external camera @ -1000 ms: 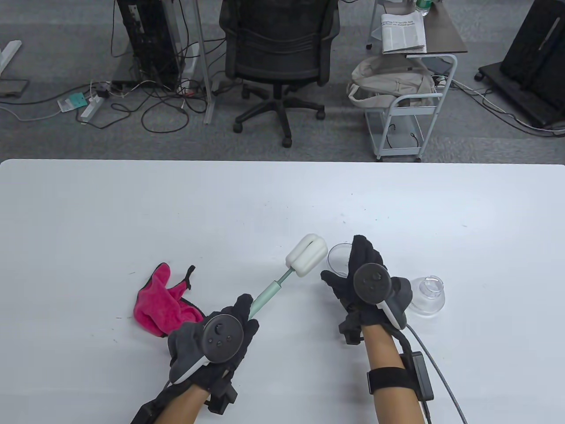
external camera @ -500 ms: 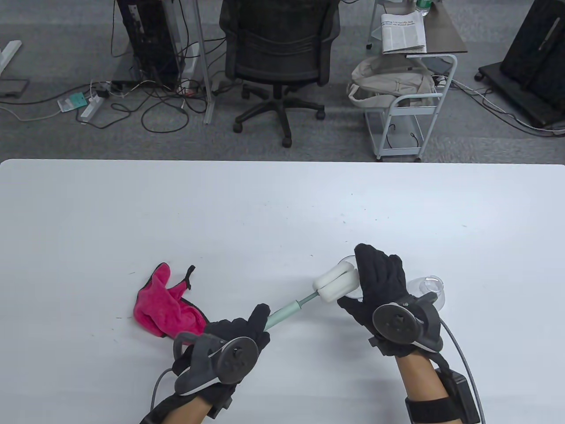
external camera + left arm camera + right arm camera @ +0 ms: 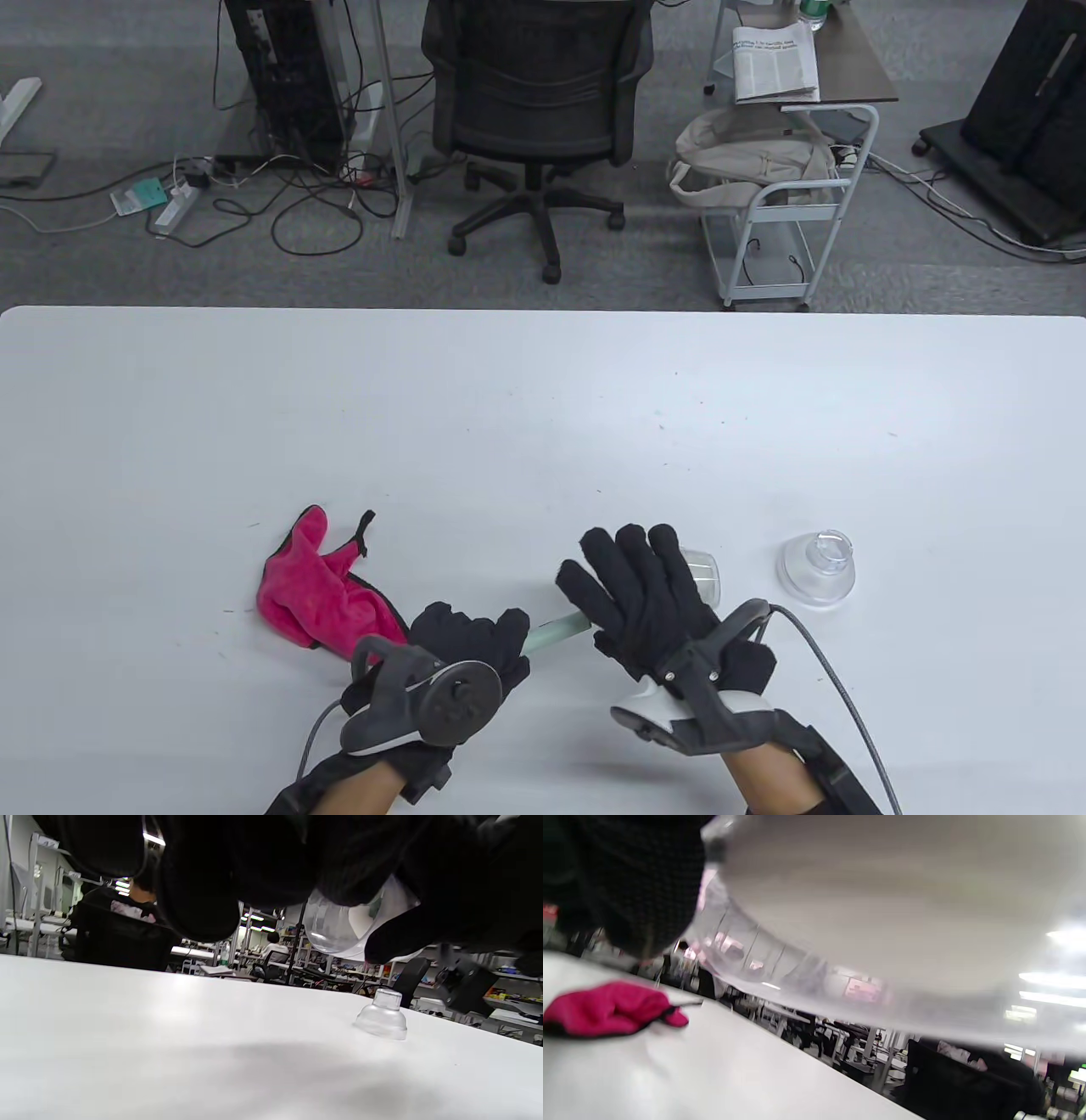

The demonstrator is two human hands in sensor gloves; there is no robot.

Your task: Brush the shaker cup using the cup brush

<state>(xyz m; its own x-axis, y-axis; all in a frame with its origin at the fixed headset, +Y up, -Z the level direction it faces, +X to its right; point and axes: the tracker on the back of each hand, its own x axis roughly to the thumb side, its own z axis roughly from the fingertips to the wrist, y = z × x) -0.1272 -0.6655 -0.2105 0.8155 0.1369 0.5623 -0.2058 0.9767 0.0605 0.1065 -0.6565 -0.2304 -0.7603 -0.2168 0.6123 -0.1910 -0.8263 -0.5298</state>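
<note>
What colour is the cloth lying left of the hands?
Bright pink cloth with a dark edge trim and strap, clearest in the table view.

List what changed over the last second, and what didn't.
The right hand tipped the cup toward the left hand and drew it nearer; the brush head went inside, leaving only the handle showing. Both hands kept their grips. Lid and cloth stayed put.

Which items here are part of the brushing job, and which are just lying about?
In the job:
- shaker cup, held in the right hand
- cup brush, handle gripped by the left hand; its head is hidden behind the right hand

Lying about:
- clear lid, on the table right of the cup
- pink cloth, left of the hands
</note>
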